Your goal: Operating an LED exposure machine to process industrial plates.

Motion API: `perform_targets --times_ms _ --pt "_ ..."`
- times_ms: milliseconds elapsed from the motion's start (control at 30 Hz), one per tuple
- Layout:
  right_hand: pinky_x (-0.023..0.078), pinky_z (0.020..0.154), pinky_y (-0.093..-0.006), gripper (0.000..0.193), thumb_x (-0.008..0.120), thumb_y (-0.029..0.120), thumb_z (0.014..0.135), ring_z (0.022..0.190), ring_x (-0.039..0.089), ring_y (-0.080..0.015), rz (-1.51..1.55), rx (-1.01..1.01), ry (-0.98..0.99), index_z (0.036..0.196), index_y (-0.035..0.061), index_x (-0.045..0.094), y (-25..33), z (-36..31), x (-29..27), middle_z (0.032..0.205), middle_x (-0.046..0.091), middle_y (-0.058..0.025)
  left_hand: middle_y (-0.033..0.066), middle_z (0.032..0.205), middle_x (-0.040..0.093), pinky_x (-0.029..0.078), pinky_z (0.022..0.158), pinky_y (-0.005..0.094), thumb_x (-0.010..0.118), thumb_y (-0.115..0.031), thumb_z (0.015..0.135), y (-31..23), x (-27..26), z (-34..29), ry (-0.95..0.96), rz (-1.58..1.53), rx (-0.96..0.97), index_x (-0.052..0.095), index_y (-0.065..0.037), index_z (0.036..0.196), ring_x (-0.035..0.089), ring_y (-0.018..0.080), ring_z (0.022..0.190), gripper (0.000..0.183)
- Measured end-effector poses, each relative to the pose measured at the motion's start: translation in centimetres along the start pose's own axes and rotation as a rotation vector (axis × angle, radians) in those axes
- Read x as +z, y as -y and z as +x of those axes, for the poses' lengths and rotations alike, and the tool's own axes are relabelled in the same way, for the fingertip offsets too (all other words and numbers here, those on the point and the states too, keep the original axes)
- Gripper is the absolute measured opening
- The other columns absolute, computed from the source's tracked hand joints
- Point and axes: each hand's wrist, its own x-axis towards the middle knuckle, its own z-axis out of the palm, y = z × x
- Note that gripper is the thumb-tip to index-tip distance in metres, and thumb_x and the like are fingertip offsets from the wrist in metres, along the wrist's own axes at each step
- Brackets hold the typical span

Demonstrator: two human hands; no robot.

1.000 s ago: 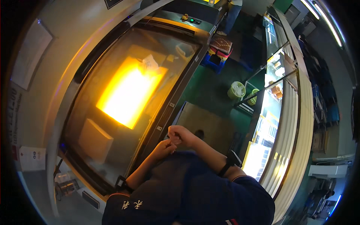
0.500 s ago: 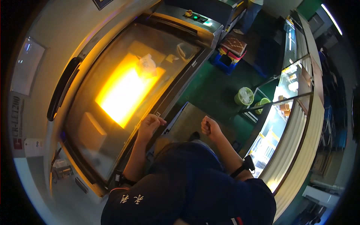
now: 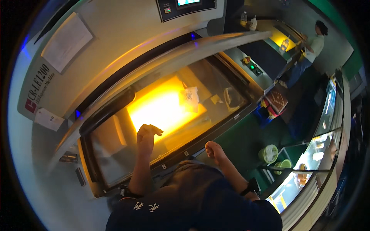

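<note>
— Head view, left hand (image 3: pixel 146 134)?
— Raised over the glass lid (image 3: pixel 115 150) of the exposure machine (image 3: pixel 115 46), fingers curled loosely, gripping nothing visible; touching the glass or not, cannot tell.
— Right hand (image 3: pixel 214 150)?
— Closed in a loose fist near the lid's front edge, apparently empty.
— Under the glass?
— Glowing yellow panel (image 3: pixel 162 107), white slip (image 3: pixel 190 98) at its far corner.

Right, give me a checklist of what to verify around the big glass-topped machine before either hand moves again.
1. Left hand empty: ok, fingers curled above the glowing yellow glass panel, nothing held.
2. Right hand empty: cannot tell, loosely closed fist.
3. Long grey hinged lid raised off the glass: ok.
4. White sheet lying on the lit area: ok, flatness cannot tell.
5. Co-worker in a pale shirt apart from the machine: ok.
</note>
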Motion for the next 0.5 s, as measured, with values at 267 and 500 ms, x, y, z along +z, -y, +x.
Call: perform_targets --times_ms 267,500 --pt "0.033 0.048 -0.026 0.027 0.055 0.035 0.098 0.051 0.041 -0.0083 -0.027 0.015 -0.085 0.085 0.0117 0.059 4.8 5.9 0.3 0.063 0.049 0.0011 0.0134 0.079 0.063 0.053 0.082 0.044 0.045 -0.01 0.1 -0.6 -1.8 3.4 0.09 0.045 0.11 0.05 -0.005 0.081 0.062 0.0228 0.077 0.02" --pt "0.03 0.045 -0.0216 0.025 0.052 0.03 0.099 0.049 0.04 -0.0061 -0.31 0.143 0.151 0.087 0.0098 0.059 6.8 12.4 3.6 0.063 0.047 0.0029 0.012 0.078 0.062 0.05 0.083 0.0458 0.049 -0.011 0.093 -1.8 -4.5 1.7 -0.123 -0.009 0.207 0.057 -0.006 0.091 0.061 0.0246 0.077 0.01"
